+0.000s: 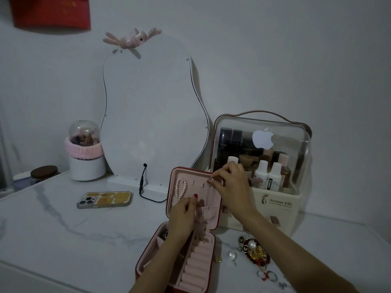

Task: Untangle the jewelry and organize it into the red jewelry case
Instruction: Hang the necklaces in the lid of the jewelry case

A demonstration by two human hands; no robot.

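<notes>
The red jewelry case stands open on the marble table, its pink-lined lid upright. A pearl bracelet hangs inside the lid at the left. My right hand pinches the top of a thin chain necklace at the lid's upper right. My left hand presses on the lid's pink pocket, fingers curled at the chain's lower end. The case's base holds ring rolls and a few gold pieces. Loose jewelry lies to the right of the case: pearl earrings, a red bead bracelet, rings.
A wavy mirror stands behind the case, its cable trailing on the table. A clear cosmetics organizer is at the right, touching the lid's edge. A phone lies to the left, and a white pot with a pink band stands further back.
</notes>
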